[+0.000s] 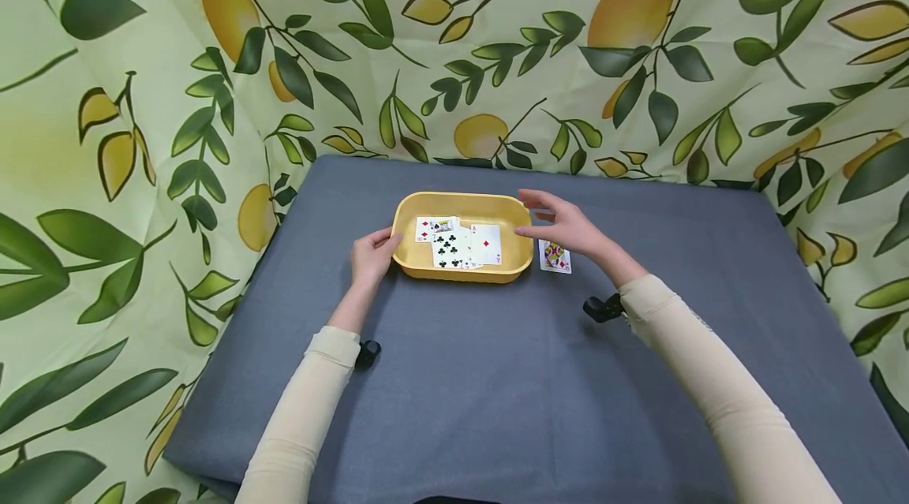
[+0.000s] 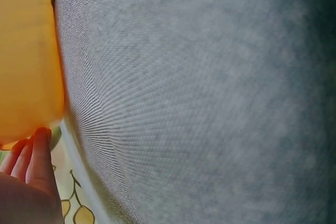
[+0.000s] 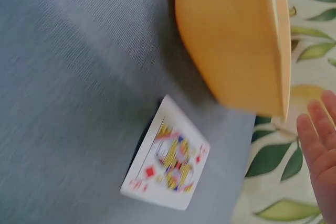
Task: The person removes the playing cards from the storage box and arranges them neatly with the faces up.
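A yellow plastic tray [image 1: 461,275] with rounded corners holds several face-up playing cards [image 1: 447,250], an ace of diamonds [image 1: 486,244] among them. My left hand [image 1: 372,258] pinches the tray's left end, thumb at the rim and fingers outside. In the left wrist view, those fingers [image 2: 38,161] meet the tray's wall. At the opposite end, my right hand [image 1: 561,224] is spread beside the rim; the right wrist view shows a gap between its fingers [image 3: 315,140] and the tray. Just right of the tray, a face card of diamonds [image 1: 555,258] lies face up on the table.
Grey-blue cloth covers the table [image 1: 454,378]. A leaf-and-fruit patterned curtain [image 1: 454,54] hangs along the back and left side. Dark wrist cameras [image 1: 602,308] stick out from both sleeves.
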Demonstrator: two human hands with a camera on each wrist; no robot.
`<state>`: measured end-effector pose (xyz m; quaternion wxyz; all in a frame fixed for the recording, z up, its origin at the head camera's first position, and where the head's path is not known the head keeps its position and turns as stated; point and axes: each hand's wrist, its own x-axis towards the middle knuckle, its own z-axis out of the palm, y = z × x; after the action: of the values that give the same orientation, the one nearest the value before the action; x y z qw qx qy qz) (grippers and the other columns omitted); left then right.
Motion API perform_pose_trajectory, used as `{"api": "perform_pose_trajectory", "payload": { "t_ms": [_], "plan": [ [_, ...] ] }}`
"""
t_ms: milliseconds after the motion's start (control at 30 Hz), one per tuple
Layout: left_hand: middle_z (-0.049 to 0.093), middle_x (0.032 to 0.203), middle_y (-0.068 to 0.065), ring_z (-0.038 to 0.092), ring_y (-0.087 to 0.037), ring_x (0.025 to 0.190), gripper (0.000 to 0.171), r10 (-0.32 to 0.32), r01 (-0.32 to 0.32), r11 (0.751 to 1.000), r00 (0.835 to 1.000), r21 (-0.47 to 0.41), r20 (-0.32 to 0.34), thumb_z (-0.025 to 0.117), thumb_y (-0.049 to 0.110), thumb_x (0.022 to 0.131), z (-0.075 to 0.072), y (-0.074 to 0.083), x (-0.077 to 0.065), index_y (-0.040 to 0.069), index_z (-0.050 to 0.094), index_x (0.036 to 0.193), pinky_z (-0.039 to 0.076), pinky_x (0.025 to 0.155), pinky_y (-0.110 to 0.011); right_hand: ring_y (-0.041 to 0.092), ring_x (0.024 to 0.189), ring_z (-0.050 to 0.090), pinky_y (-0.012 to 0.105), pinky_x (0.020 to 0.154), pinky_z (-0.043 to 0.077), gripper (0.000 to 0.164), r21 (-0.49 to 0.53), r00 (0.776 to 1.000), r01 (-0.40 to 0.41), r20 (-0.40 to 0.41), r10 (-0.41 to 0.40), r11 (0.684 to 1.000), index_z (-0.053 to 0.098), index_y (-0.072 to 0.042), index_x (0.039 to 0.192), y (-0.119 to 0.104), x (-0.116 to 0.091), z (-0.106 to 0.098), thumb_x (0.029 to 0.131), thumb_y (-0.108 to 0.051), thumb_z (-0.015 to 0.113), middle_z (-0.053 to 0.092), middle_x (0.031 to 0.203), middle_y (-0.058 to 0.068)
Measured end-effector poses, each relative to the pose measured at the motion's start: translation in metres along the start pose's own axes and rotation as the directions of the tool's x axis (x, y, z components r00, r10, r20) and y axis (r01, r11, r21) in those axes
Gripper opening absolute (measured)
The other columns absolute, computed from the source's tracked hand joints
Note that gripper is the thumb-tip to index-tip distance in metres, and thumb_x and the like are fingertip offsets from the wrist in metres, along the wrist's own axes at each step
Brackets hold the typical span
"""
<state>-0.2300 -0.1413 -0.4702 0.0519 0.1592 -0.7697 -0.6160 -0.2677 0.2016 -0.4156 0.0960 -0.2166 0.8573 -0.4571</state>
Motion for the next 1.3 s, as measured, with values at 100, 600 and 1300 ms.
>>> {"api": "perform_pose_trajectory", "payload": {
  "t_ms": [100,600,1300],
  "plan": [
    [0.069,0.111,-0.019,0.067,-0.026,0.100,0.034,0.006,-0.006,1.000,1.000,0.002,0.008,0.071,0.018,0.090,0.001,0.000,0.000,0.000,0.069,0.118,0.054,0.075,-0.023,0.028,0.134,0.040,0.047,0.110,0.032,0.074,-0.038,0.999,0.018,0.039,-0.017,0.999,0.041,-0.008,0.147,-0.006,0.011,0.011,0.085,-0.029,0.078,0.043,0.148,0.009],
    [0.070,0.109,-0.019,0.068,-0.026,0.099,0.033,0.047,-0.049,0.997,0.998,0.061,0.027,0.070,0.018,0.090,0.007,0.004,0.004,-0.001,0.070,0.117,0.055,0.080,-0.030,0.034,0.134,0.039,0.045,0.112,0.028,0.084,-0.332,0.953,0.189,0.291,-0.090,0.924,0.039,0.004,0.145,-0.015,0.054,0.072,0.081,-0.031,0.080,0.045,0.145,0.020],
    [0.069,0.111,-0.018,0.061,-0.011,0.077,0.036,-0.036,0.007,0.985,0.986,0.174,0.162,0.068,0.021,0.092,-0.015,0.021,0.011,-0.001,0.067,0.121,0.050,0.066,-0.022,0.036,0.136,0.036,0.042,0.114,0.025,0.076,-0.396,0.912,0.302,0.384,-0.143,0.867,0.038,0.008,0.144,-0.011,0.070,0.103,0.084,-0.020,0.076,0.042,0.146,0.023]
  ]
}}
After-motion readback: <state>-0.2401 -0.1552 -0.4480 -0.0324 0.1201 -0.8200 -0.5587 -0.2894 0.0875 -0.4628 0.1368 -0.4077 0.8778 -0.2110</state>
